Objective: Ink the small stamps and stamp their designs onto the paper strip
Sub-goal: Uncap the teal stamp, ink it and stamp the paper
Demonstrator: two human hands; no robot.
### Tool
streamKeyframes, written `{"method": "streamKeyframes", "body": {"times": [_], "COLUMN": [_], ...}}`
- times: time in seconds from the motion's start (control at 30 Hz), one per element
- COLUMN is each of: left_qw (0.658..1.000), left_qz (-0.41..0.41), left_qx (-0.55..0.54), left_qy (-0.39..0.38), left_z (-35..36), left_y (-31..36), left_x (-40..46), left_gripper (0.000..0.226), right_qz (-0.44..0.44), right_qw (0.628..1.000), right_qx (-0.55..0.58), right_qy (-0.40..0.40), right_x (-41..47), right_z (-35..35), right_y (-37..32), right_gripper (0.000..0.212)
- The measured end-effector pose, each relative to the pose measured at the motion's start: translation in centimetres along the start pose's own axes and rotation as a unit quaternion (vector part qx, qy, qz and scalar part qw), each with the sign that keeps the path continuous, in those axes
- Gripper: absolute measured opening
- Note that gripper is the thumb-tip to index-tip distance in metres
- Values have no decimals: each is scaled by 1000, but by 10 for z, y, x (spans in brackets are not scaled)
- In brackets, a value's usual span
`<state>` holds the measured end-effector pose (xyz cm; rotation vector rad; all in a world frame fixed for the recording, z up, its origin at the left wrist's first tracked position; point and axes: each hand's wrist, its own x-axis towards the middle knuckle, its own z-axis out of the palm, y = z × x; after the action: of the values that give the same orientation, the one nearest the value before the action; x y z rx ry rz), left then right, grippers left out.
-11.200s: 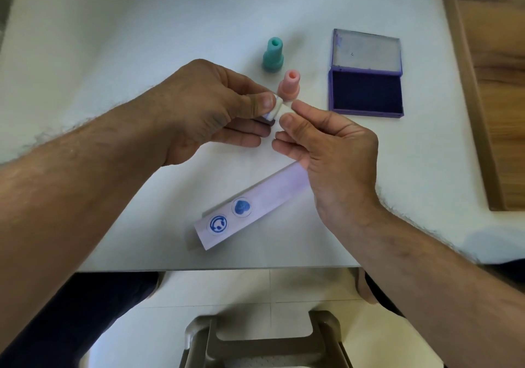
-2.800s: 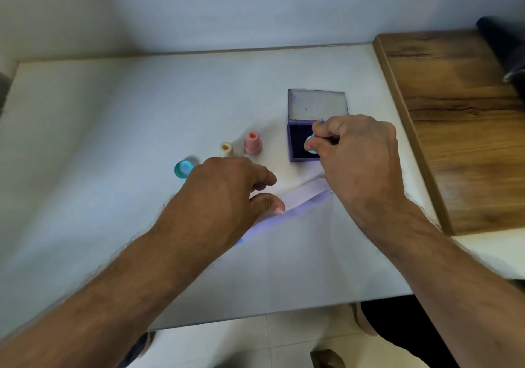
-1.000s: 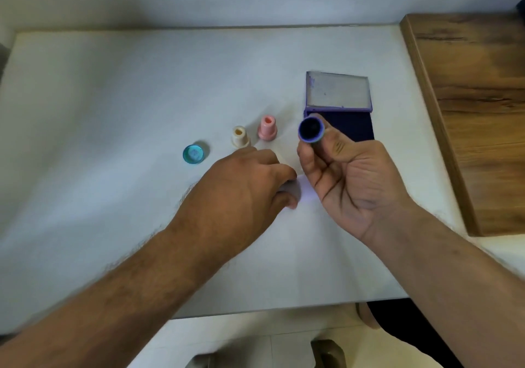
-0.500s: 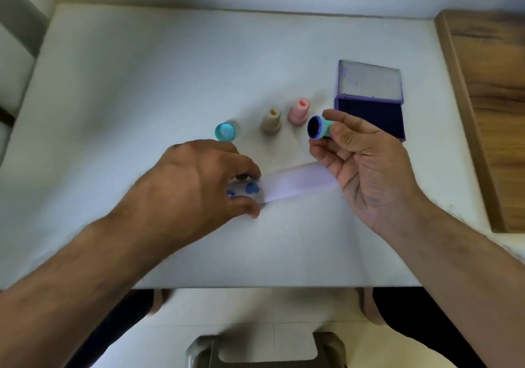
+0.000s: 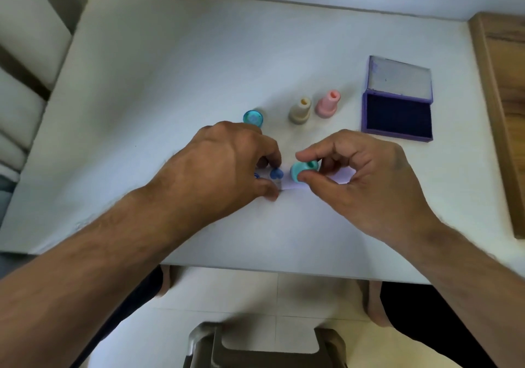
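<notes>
At table centre: right hand (image 5: 366,180) pinches teal stamp (image 5: 301,171), tilted over paper strip (image 5: 338,177). Bare paper lies at 3 o'clock from heart print (image 5: 276,173). Left hand (image 5: 224,166) presses strip flat.

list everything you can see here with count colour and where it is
teal stamp: 1, teal, pinched in the right hand just above the paper strip
paper strip: 1, pale lilac-white, flat on the table between the hands, partly covered
stamped marks: 2 showing, blue, on the strip by the left fingers, one half hidden
beige stamp: 1, beige, upright behind the hands
pink stamp: 1, pink, upright right of the beige one
blue cap: 1, translucent blue, behind the left hand
ink pad: 1, purple case, dark blue pad, lid open, right side
table: 1, white
wooden surface: 1, brown, far right
left hand: 1, holding down the strip
right hand: 1, holding the teal stamp
</notes>
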<state>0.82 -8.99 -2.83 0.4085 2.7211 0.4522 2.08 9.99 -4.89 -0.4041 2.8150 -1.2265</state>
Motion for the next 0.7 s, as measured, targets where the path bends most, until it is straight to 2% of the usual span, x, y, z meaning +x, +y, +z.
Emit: {"method": "streamKeyframes", "body": {"times": [0.27,0.43,0.7], "left_qw": [1000,1000,1000], "left_qz": [-14,-12,-16], "left_qx": [-10,-4,-10], "left_qy": [-10,-2,-18], "left_z": [2,3,3], "left_y": [-1,0,1], "left_x": [2,3,4], "left_gripper": [33,33,31], "right_qz": [-24,-11,17], "right_qw": [999,998,992], "right_qx": [-28,-56,-94], "right_qy": [4,-29,-81], "right_x": [2,3,4], "right_z": [0,1,-3], "right_y": [2,0,-17], "right_gripper": [21,22,43]}}
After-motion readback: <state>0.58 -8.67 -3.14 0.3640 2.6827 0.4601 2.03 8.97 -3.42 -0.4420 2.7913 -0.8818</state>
